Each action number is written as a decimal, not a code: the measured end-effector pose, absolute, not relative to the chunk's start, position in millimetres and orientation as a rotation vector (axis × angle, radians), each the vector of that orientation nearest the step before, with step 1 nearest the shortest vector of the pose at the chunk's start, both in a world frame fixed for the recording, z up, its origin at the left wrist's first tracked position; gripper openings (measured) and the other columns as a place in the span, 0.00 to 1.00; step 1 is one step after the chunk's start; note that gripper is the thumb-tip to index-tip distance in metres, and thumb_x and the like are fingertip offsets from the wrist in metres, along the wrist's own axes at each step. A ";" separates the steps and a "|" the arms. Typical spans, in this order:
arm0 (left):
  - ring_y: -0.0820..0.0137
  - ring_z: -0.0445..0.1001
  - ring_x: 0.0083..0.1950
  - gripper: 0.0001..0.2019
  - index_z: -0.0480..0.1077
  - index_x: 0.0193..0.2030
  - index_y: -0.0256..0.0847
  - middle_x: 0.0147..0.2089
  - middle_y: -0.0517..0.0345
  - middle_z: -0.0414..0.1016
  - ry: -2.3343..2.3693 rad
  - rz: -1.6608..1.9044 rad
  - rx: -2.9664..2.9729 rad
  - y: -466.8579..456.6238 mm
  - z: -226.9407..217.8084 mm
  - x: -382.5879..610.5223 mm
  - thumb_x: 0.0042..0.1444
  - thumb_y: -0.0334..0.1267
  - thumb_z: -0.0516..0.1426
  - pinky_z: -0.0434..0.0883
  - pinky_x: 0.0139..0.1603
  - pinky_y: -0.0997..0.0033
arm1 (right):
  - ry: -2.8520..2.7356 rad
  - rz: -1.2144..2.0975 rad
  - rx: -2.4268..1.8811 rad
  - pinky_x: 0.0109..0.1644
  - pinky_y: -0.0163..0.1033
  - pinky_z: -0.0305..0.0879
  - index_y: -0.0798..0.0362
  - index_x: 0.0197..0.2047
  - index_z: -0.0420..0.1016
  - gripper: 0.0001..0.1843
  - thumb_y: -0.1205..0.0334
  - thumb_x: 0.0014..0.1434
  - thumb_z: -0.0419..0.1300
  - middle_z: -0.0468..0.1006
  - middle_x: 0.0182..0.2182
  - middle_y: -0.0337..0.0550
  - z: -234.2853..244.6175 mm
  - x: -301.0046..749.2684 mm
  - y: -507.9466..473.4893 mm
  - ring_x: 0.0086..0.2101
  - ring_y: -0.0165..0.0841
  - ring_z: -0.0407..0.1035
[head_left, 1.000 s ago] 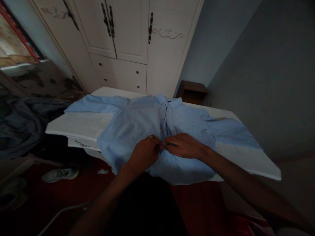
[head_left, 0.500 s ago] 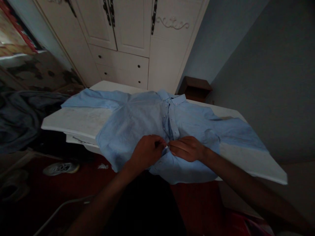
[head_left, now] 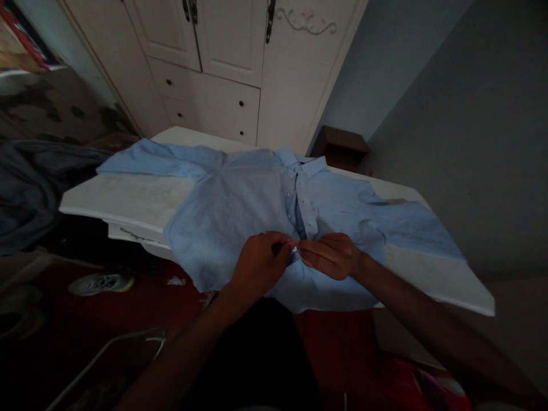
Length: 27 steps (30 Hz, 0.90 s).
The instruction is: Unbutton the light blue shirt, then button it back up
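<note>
A light blue button-up shirt (head_left: 240,205) lies face up on a white table (head_left: 128,197), collar toward the wardrobe, sleeves spread left and right. My left hand (head_left: 261,265) and my right hand (head_left: 331,257) meet at the shirt's button placket, low on the front. Both pinch the placket edges with fingers pressed together, fingertips almost touching. The upper buttons look fastened. The shirt's hem hangs over the near table edge.
A white wardrobe (head_left: 240,57) with drawers stands behind the table. A brown wooden stand (head_left: 342,147) sits at the back right by the grey wall. Dark cloth (head_left: 38,182) is piled at left. A sneaker (head_left: 100,282) lies on the red floor.
Both hands stayed at the placket, working slightly lower on the shirt front. The view tilted down, so the wardrobe handles slid up out of sight.
</note>
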<state>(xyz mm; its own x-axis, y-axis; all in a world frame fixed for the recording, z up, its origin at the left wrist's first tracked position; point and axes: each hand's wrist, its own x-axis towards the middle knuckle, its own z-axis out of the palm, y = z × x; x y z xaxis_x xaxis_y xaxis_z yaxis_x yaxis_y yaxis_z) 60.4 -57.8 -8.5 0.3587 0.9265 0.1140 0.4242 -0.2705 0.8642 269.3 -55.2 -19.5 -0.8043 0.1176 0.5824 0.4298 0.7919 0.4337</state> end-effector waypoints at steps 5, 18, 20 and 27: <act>0.67 0.78 0.38 0.09 0.77 0.36 0.41 0.36 0.58 0.81 1.167 0.889 1.938 -61.9 -13.9 59.4 0.60 0.36 0.55 0.72 0.42 0.67 | -2.428 -0.786 -0.405 0.24 0.33 0.64 0.54 0.35 0.77 0.02 0.69 0.58 0.63 0.82 0.40 0.44 -21.0 271.2 -55.8 0.24 0.24 0.68; 0.68 0.76 0.43 0.11 0.75 0.45 0.42 0.43 0.56 0.78 0.975 0.967 2.073 -69.3 -27.5 53.3 0.58 0.29 0.55 0.73 0.48 0.65 | -2.433 -0.682 -0.425 0.25 0.31 0.67 0.55 0.38 0.74 0.03 0.69 0.59 0.61 0.82 0.39 0.45 -20.5 271.2 -54.0 0.25 0.25 0.70; 0.67 0.75 0.42 0.10 0.75 0.45 0.41 0.41 0.55 0.78 1.004 0.965 2.156 -68.7 -30.9 55.1 0.59 0.29 0.55 0.73 0.47 0.64 | -2.451 -0.639 -0.414 0.29 0.32 0.70 0.55 0.37 0.74 0.02 0.69 0.60 0.61 0.81 0.37 0.43 -20.2 269.7 -52.7 0.28 0.26 0.71; 0.68 0.73 0.39 0.10 0.75 0.44 0.39 0.40 0.50 0.75 1.029 1.034 2.372 -64.5 -42.6 56.5 0.63 0.34 0.53 0.74 0.41 0.65 | -2.560 -0.346 -0.626 0.38 0.38 0.73 0.55 0.44 0.72 0.08 0.67 0.64 0.54 0.78 0.36 0.44 -16.9 266.9 -53.8 0.35 0.31 0.73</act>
